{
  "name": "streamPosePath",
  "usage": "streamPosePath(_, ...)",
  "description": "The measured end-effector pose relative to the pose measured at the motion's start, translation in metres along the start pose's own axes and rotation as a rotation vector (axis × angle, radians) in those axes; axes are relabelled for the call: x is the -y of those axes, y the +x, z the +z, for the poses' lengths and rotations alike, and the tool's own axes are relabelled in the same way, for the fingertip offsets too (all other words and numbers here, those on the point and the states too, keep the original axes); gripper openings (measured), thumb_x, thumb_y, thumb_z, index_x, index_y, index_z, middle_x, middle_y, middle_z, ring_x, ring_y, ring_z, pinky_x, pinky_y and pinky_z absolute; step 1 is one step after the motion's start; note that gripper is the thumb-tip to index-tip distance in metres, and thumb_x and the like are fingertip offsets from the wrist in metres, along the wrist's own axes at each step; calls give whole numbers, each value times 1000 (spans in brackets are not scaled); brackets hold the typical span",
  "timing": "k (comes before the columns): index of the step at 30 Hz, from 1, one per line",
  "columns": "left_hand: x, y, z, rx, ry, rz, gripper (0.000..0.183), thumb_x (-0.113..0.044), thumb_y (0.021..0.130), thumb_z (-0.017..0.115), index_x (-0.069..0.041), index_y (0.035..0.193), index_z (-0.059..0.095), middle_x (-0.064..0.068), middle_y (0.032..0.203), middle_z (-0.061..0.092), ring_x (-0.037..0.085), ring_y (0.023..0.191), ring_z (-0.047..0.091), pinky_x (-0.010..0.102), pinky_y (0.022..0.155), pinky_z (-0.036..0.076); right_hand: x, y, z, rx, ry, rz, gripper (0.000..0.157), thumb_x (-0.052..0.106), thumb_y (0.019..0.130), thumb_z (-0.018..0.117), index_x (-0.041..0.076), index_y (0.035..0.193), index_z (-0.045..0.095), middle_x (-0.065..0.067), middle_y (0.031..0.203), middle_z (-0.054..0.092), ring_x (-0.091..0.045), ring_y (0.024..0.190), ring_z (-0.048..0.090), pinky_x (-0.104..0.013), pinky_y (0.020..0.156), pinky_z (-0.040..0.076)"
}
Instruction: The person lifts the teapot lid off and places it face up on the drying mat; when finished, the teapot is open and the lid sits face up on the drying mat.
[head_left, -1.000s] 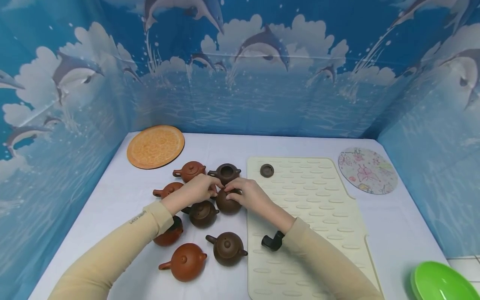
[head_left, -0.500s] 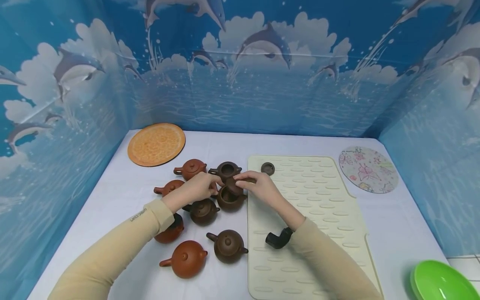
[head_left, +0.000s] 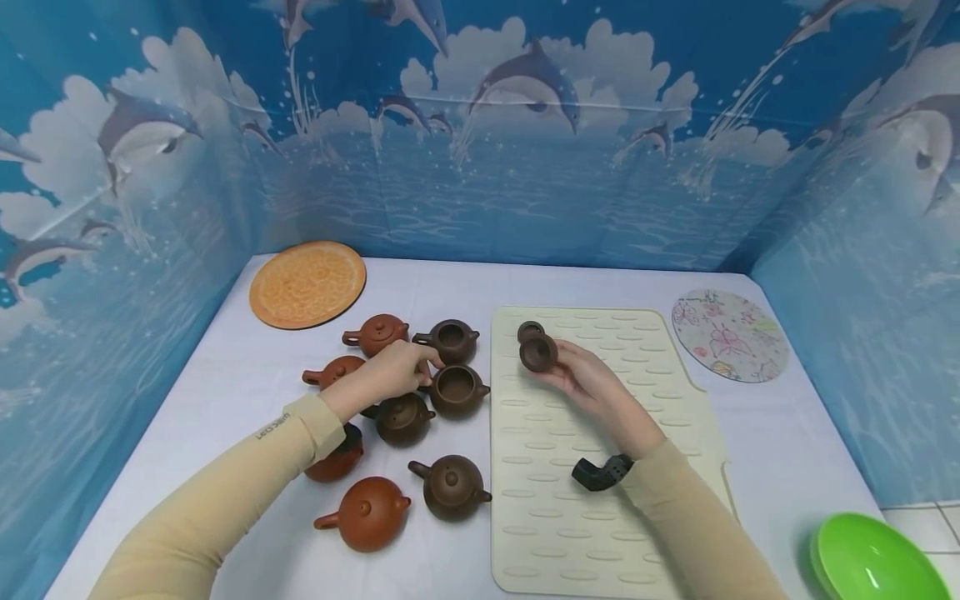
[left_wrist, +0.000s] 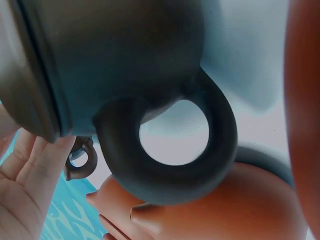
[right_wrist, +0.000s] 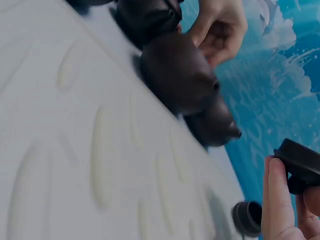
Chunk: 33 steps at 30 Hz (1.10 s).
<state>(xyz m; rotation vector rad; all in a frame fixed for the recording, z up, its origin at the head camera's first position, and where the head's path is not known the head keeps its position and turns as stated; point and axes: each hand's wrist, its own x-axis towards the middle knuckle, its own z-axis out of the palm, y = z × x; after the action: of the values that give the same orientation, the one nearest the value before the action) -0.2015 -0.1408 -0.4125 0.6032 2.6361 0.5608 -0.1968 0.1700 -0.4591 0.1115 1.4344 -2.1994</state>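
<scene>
My right hand [head_left: 588, 383] holds a dark brown teapot lid [head_left: 538, 353] over the cream mat, its hollow underside tipped up. The right wrist view shows fingers pinching this lid [right_wrist: 302, 161]. My left hand [head_left: 397, 372] is at the handle side of a dark brown lidless teapot [head_left: 457, 392]; its curled fingertips grip at the handle, which they mostly hide. A second lid [head_left: 529, 328] lies on the mat just behind the held one. Another lidless dark teapot [head_left: 452, 340] stands behind. In the left wrist view, a dark teapot's ring handle [left_wrist: 225, 130] looms close.
Beside the left hand stand a dark lidded teapot [head_left: 402, 419] and several red-brown teapots [head_left: 371, 512]. Another dark lidded teapot [head_left: 452, 487] stands in front. The ribbed cream mat [head_left: 555, 533] lies right, a green bowl [head_left: 873, 558] at front right, round boards [head_left: 307, 285] at the back corners.
My right hand has lifted the lid off the dark teapot, carried it right over the mat and turned its underside up. My left hand has stayed by that teapot.
</scene>
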Motion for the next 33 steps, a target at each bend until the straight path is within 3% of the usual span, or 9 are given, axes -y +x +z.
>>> streamPosePath(5,1,1,3,-2,-11,-12,28,-3,90,68,-12,116,70,1,86,70,11,76,61,25,68,52,-9,2,-15,-72,-169,30,44,5,105,39,-10,146,33,-6,114,59,-7,95,69,-24,92,55)
streamPosePath(12,3,1,6,1,-16,-16,27,-3,90,69,-12,116,70,1,87,70,11,78,62,26,71,54,-12,6,-15,-199,-683,-23,32,11,102,52,-3,129,60,-20,123,65,-2,85,68,-21,78,58)
streamPosePath(14,3,1,6,-1,-15,-22,27,-3,90,69,-12,116,70,1,86,70,11,77,62,26,70,53,-11,7,-12,-230,-824,-58,28,15,101,56,1,124,65,-20,119,68,-3,82,67,-21,74,58)
streamPosePath(17,2,1,5,-2,-13,-26,28,-3,90,68,-12,116,70,0,86,70,11,76,62,25,68,52,-10,9,-11,-286,-946,-96,24,16,99,59,5,117,70,-17,110,72,-6,75,66,-21,68,56)
streamPosePath(19,2,1,4,1,-12,-27,28,-3,90,68,-12,116,70,0,86,70,11,75,62,24,67,51,-9,9,-12,-315,-979,-103,23,16,99,59,5,116,71,-16,107,73,-5,71,64,-20,65,54)
streamPosePath(23,1,1,4,7,-12,-21,28,-3,90,68,-12,117,69,0,86,70,10,75,62,23,66,51,-8,8,-17,-347,-920,-70,26,17,102,54,4,120,68,-17,114,69,-3,72,63,-19,67,55)
streamPosePath(27,1,2,3,2,-8,-10,29,-2,90,67,-12,117,69,1,86,70,10,74,62,23,65,50,-4,4,-18,-319,-877,-48,34,25,104,50,5,126,65,-18,124,66,-6,85,67,-24,77,58)
streamPosePath(33,2,2,2,4,3,-3,29,-2,91,67,-11,119,69,1,87,71,11,75,62,23,66,51,-2,-1,-16,-272,-969,-68,40,38,98,61,11,128,65,-14,124,68,-21,101,69,-30,79,55)
